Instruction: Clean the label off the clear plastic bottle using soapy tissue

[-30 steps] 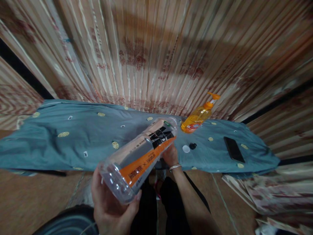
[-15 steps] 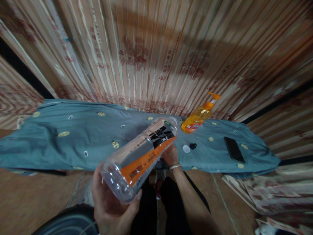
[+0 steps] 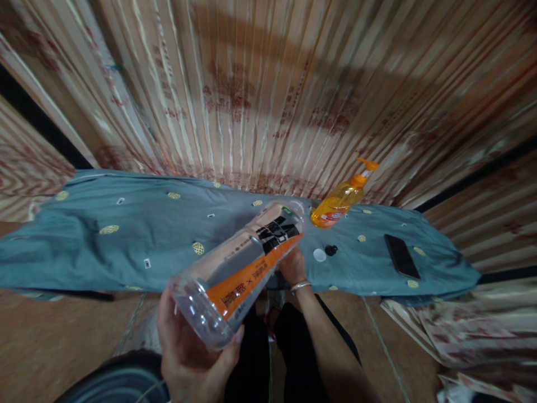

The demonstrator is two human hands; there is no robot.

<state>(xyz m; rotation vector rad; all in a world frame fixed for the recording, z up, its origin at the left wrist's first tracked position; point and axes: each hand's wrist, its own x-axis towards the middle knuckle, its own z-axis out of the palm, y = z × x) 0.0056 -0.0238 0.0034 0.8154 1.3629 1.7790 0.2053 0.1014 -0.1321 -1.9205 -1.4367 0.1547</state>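
A large clear plastic bottle (image 3: 241, 268) with an orange, black and silver label lies tilted in front of me, its base toward me and its neck pointing away over the blue cloth (image 3: 126, 235). My left hand (image 3: 188, 352) cups the base from below. My right hand (image 3: 292, 266), with a bracelet at the wrist, grips the bottle near its upper end, partly hidden behind it. A small white cap (image 3: 319, 255) and a small black object (image 3: 331, 250) lie on the cloth just right of my right hand.
An orange pump bottle of liquid (image 3: 340, 201) stands at the cloth's far edge. A black phone (image 3: 401, 256) lies to the right. Striped patterned curtains (image 3: 268, 89) hang behind. A round dark container's rim (image 3: 113, 383) shows at the bottom left.
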